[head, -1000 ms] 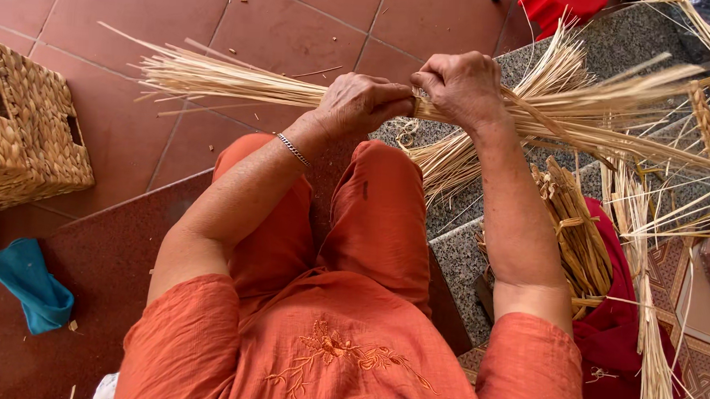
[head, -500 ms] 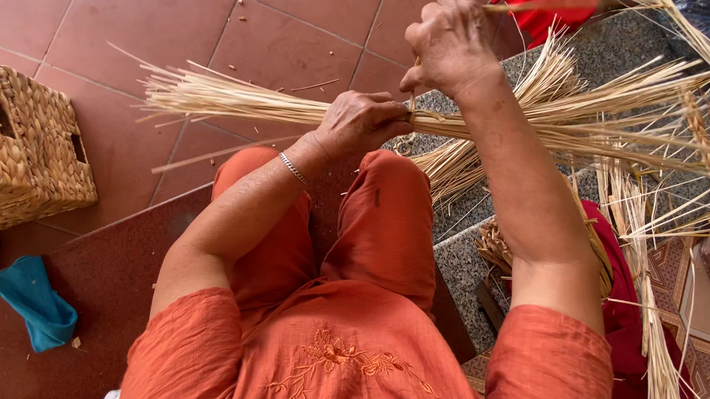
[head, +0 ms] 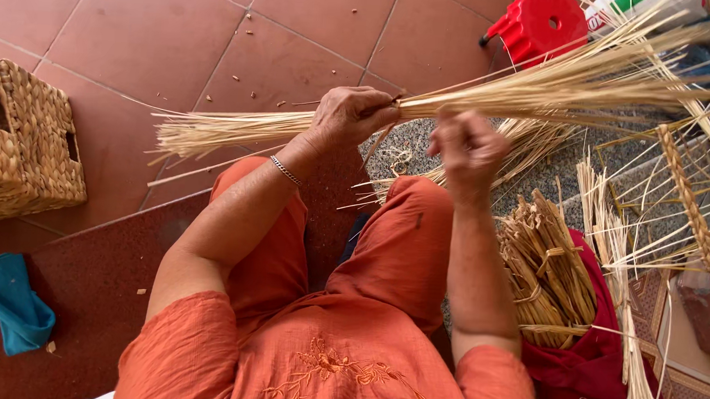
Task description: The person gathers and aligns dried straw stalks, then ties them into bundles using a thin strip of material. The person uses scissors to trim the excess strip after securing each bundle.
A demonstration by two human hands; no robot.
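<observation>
Dropping now, your right hand [head: 469,149] has come down from high over the bundle of pale reeds [head: 493,93] to just below it, fingers curled loosely, nothing clearly pinched between them. Your left hand [head: 348,115] hasn't budged: it stays clamped tight around the bundle's middle, reed ends fanning out past it to the left and the long stalks sweeping up to the right beyond your right hand. Left of your left hand, well apart, the woven basket [head: 17,150] sits on the tiles; I can't tell what's inside it. Below your right hand, a tied sheaf of darker stalks [head: 548,269] lies on a red cloth [head: 575,369]. Above the bundle, a red plastic stool [head: 542,22].
</observation>
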